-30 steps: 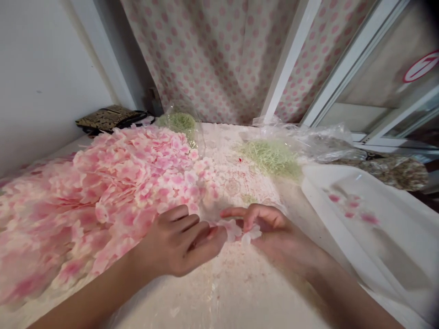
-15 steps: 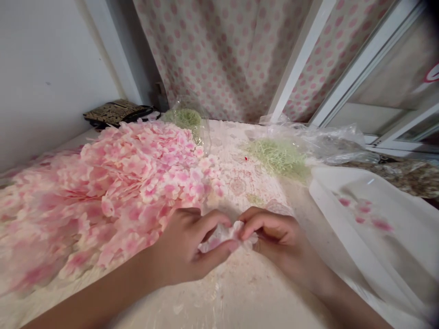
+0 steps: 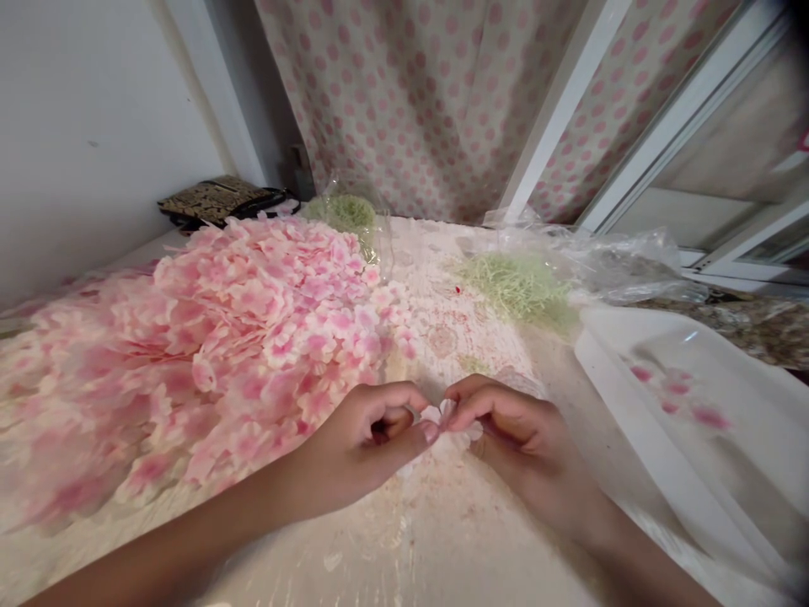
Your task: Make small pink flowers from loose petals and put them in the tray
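My left hand [image 3: 360, 451] and my right hand [image 3: 515, 438] meet just above the table near its front. Both pinch a small pale pink fabric flower [image 3: 450, 421] between thumb and fingers. The left fingers curl in a tight pinch on its left side, and the right fingers fold over its right side. A big heap of pink fabric flowers [image 3: 208, 337] lies directly to the left of my left hand. Most of the held flower is hidden by my fingertips.
Loose green stems [image 3: 515, 291] lie at the back right beside crumpled clear plastic [image 3: 619, 261]. A bag of green stems [image 3: 347, 215] stands at the back. A white tray [image 3: 638, 396] with a few pink petals sits on the right. A dark patterned pouch [image 3: 211, 198] rests by the wall.
Both hands closed from loose fingers into tight pinches on the small flower and drew together. The view shifted slightly toward the left.
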